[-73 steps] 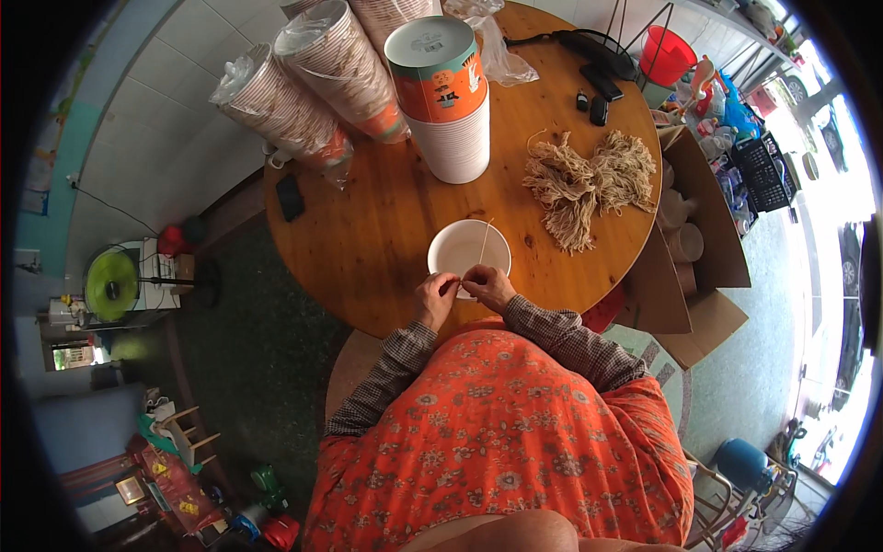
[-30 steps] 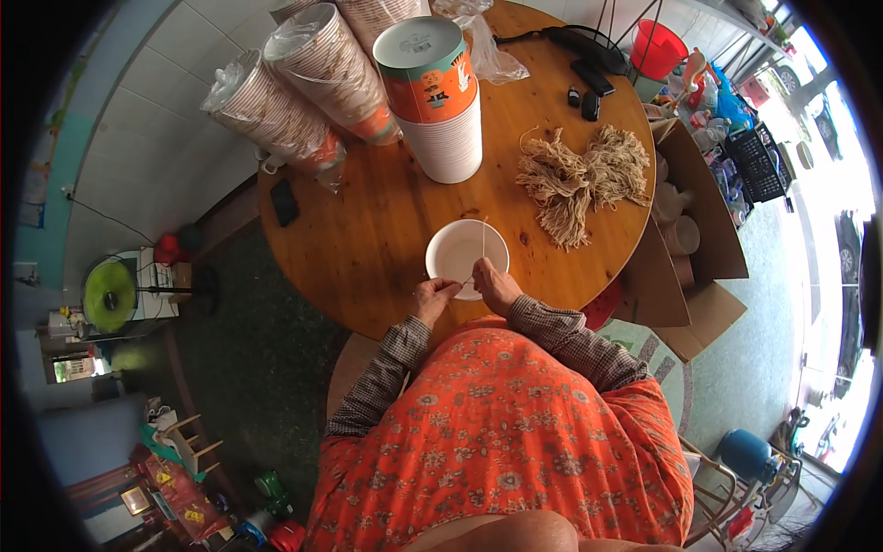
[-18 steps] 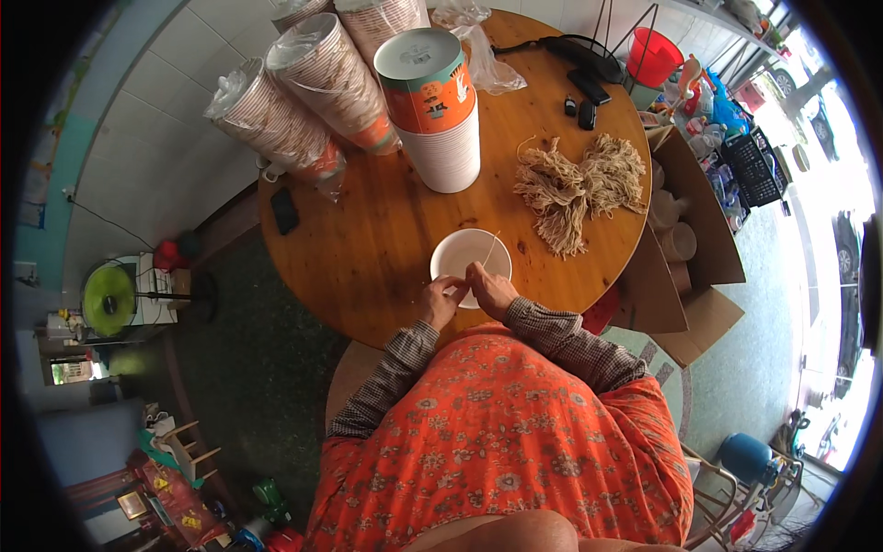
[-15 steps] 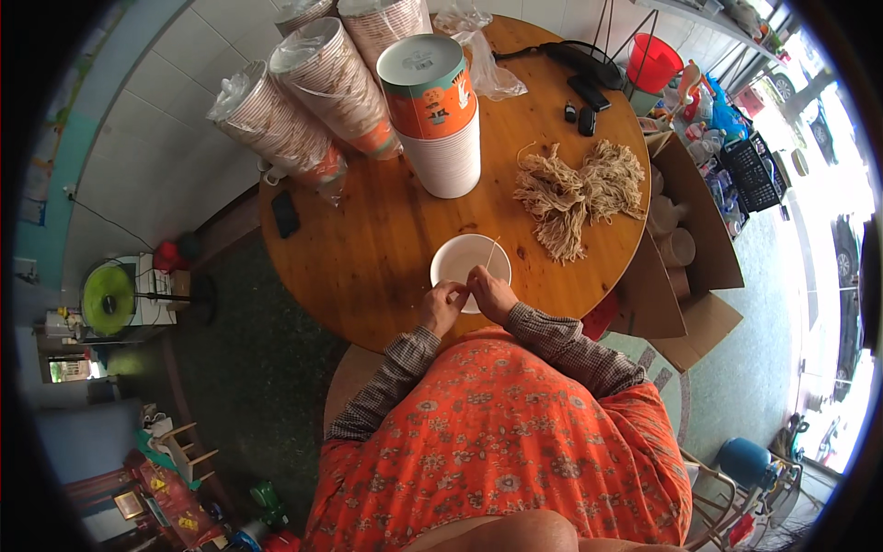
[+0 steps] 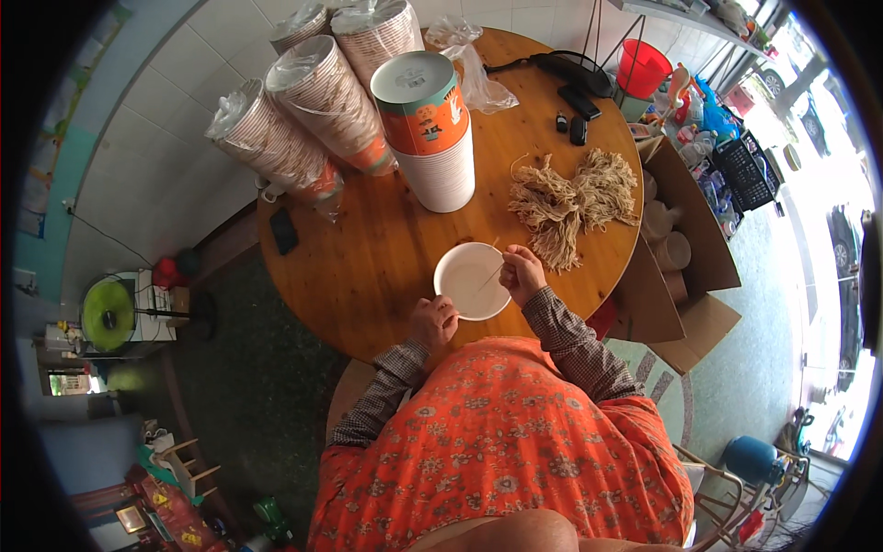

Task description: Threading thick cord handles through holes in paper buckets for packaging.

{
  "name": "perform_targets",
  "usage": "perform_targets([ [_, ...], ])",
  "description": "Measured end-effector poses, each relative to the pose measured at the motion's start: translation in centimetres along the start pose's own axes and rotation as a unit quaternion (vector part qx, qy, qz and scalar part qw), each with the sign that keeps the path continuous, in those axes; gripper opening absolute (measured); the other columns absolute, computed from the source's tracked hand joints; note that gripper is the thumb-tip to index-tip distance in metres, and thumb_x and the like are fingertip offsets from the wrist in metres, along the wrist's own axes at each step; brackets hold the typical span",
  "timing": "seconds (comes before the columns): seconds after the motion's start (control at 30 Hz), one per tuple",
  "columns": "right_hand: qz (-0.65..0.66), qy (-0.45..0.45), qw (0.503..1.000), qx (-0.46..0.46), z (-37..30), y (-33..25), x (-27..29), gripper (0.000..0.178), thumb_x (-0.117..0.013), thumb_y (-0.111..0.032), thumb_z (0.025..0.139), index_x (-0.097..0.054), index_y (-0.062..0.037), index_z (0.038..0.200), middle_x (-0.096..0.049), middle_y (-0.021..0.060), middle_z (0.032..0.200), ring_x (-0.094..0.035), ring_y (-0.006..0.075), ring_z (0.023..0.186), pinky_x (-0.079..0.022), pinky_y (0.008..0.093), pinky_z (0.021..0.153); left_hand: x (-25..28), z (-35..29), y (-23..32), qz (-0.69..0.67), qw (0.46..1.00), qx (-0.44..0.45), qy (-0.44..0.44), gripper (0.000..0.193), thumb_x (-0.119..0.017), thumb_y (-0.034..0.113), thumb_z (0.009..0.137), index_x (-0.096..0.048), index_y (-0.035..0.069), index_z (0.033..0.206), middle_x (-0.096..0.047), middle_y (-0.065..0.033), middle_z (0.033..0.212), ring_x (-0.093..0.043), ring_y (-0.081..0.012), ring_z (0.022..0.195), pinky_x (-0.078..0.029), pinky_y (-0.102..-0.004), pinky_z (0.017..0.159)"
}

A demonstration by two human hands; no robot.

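Observation:
A white paper bowl [image 5: 471,260] stands near the table's front edge, between my hands. My right hand [image 5: 522,274] is closed in a pinch at the bowl's right rim. It grips a thin tan string [image 5: 490,279], which slants down across the bowl's opening; a short end sticks up past the fingers. At the bowl's lower left rim, my left hand [image 5: 434,320] is closed with thumb and fingertips together; what it pinches is too small to make out. To the right lies a loose bundle of tan strings [image 5: 575,204].
Behind the bowl rises a tall stack of paper tubs [image 5: 440,166], the top one orange and green. Plastic-wrapped tub stacks [image 5: 317,101] lean at the back left. A dark phone [image 5: 283,230] lies on the left of the wooden table [image 5: 368,285]. An open cardboard box [image 5: 708,230] stands on the right.
My hands have moved apart from over the bowl's near rim. The right went up and right with the string; the left went slightly down and left.

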State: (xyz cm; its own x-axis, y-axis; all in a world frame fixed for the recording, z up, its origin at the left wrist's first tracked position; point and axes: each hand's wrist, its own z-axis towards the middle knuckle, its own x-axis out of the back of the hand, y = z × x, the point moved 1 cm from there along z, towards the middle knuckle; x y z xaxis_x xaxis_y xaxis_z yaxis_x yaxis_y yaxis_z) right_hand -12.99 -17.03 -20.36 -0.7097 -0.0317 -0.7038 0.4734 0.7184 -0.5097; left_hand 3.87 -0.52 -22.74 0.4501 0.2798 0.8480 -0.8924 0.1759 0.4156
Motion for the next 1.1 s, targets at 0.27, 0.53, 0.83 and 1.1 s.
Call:
perform_targets([
  [0.27, -0.542, -0.104, 0.815, 0.178, -0.7, -1.9, 0.5, 0.016, -0.061, -0.019, 0.082, -0.059, -0.0039, 0.087, -0.060, 0.0099, 0.068, -0.060, 0.0230, 0.056, -0.045, 0.0345, 0.048, -0.5, -1.9, -0.9, 0.032, 0.997, -0.059, -0.033, 0.007, -0.064, 0.019, 0.077, -0.060, 0.013, 0.078, -0.055, -0.0002, 0.081, -0.056, -0.0194, 0.075, -0.044, -0.0344, 0.064],
  [0.53, -0.783, -0.087, 0.612, 0.067, 2.2, 2.4, 7.9, 0.028, -0.049, -0.027, 0.086, -0.052, -0.0108, 0.108, -0.064, 0.0223, 0.084, -0.061, 0.0416, 0.080, -0.048, 0.0494, 0.070, -0.2, -1.7, -0.4, 0.051, 0.995, -0.080, -0.026, 0.004, -0.061, 0.014, 0.075, -0.060, 0.011, 0.077, -0.054, -0.0033, 0.080, -0.057, -0.0208, 0.076, -0.047, -0.0346, 0.066],
  [0.83, -0.642, -0.157, 0.698, 0.275, -0.6, 6.4, 5.7, 0.034, -0.053, -0.009, 0.083, -0.051, -0.0078, 0.117, -0.062, 0.0192, 0.103, -0.060, 0.0374, 0.092, -0.050, 0.0425, 0.077, -0.4, -1.5, -3.5, -0.076, 0.981, 0.151, 0.098, 0.011, -0.066, 0.015, 0.077, -0.061, 0.006, 0.078, -0.058, -0.0114, 0.078, -0.058, -0.0309, 0.075, -0.048, -0.0379, 0.065],
  [1.1, -0.685, -0.156, 0.659, 0.267, -2.2, 5.1, 2.9, 0.019, -0.050, -0.011, 0.087, -0.059, -0.0067, 0.103, -0.062, 0.0136, 0.102, -0.061, 0.0332, 0.089, -0.051, 0.0394, 0.075, -5.4, -2.1, -16.2, -0.489, 0.661, 0.476, 0.310, 0.014, -0.054, 0.014, 0.091, -0.058, 0.000, 0.091, -0.056, -0.0041, 0.067, -0.048, -0.0115, 0.052, -0.040, -0.0252, 0.048],
])
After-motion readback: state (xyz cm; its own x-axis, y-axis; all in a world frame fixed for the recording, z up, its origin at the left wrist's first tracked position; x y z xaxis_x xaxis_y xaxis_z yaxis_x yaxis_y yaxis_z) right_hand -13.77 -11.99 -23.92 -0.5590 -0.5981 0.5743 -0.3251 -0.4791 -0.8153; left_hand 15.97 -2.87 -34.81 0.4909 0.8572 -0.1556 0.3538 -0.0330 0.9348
